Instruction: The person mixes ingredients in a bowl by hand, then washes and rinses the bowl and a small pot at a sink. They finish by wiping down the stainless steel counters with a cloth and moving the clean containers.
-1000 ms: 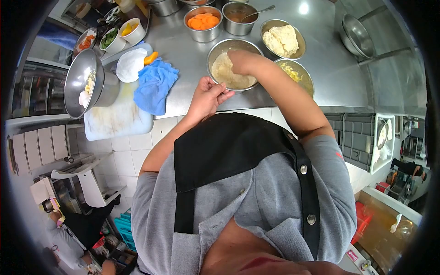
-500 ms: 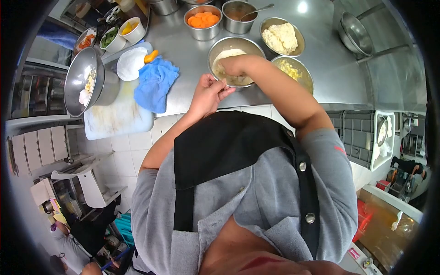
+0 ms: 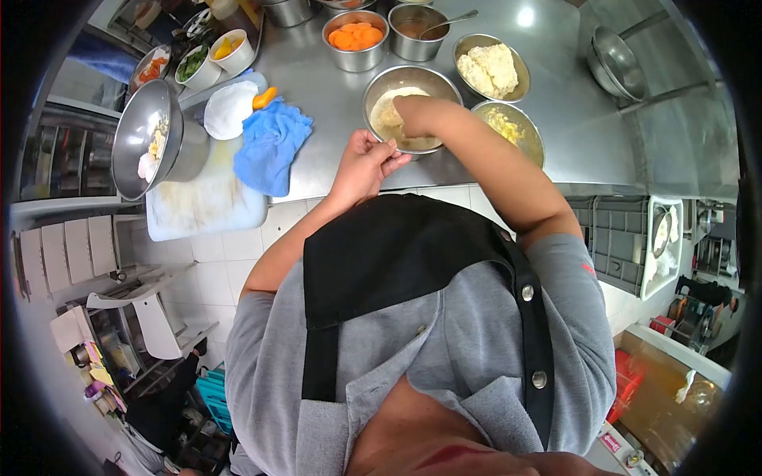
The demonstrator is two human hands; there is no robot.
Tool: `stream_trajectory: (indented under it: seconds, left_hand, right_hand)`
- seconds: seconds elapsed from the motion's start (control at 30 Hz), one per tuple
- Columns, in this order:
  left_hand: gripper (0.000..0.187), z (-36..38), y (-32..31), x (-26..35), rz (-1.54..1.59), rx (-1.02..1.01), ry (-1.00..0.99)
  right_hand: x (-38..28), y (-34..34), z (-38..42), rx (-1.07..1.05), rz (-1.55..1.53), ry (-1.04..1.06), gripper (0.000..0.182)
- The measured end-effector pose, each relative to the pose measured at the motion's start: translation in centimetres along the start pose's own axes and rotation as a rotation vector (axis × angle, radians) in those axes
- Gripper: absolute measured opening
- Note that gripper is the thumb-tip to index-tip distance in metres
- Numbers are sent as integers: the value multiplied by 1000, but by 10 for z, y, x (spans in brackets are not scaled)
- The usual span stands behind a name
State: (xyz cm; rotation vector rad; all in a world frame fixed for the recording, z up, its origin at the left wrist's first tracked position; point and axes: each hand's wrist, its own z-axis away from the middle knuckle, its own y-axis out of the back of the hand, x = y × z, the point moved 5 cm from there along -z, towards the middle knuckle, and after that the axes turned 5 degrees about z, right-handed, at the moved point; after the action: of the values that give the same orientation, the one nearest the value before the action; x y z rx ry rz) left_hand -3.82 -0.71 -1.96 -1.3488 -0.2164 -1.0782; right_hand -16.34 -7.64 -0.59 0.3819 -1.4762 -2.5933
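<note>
One left grip (image 3: 369,165) pinches the steel bowl (image 3: 436,84).

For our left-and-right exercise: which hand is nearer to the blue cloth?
The left hand. It is to the right of the cloth, at the near rim of the bowl; the right hand is farther right, inside it.

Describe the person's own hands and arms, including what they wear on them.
The left hand and right hand are ungloved; the right fingers are largely hidden. No watch or bracelet shows on either wrist. The left sleeve and right sleeve are short, plain grey; the right one bears a small red mark.
</note>
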Motion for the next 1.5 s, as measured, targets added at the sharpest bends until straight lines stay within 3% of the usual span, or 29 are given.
stream_trajectory:
  seconds: [0.1, 0.2, 0.3, 0.4, 0.5, 0.63, 0.67, 0.77, 0.9, 1.1, 1.33, 1.43, 1.5]
  left_hand:
    - [14, -1, 0, -1, 7, 10, 7]
    - [14, -2, 1, -2, 10, 11, 8]
    - [14, -2, 3, -3, 5, 7, 5]
    - [13, -3, 5, -4, 14, 1, 9]
    - [13, -1, 3, -4, 27, 3, 3]
    - [13, -3, 3, -3, 31, -16, 10]
    - [13, -3, 3, -2, 33, -14, 6]
    - [14, 0, 3, -4, 27, 4, 6]
    - [15, 1, -1, -1, 15, 8, 8]
    - [15, -1, 1, -2, 9, 18, 21]
    - [14, -4, 3, -4, 40, 13, 11]
    - [13, -5, 3, -4, 37, 21, 15]
    - [13, -5, 3, -4, 29, -4, 13]
  right_hand:
    - [3, 5, 1, -151, -218, 63, 45]
    - [4, 0, -4, -170, 42, 88, 42]
    - [15, 9, -8, -37, -27, -65, 45]
    - [-6, 33, 12, -141, -208, 23, 45]
    - [-18, -9, -5, -123, 18, 243, 44]
    - [-13, 15, -2, -374, -38, 125, 46]
    - [-13, 26, 6, -385, -189, 59, 47]
    - [-11, -14, -14, -181, 4, 174, 48]
    - [-12, -2, -12, -295, -11, 102, 40]
    - [-16, -9, 5, 88, 66, -14, 32]
    - [7, 20, 0, -22, -135, 124, 49]
    - [13, 20, -5, -163, -70, 78, 53]
    - [15, 20, -9, -104, 12, -7, 51]
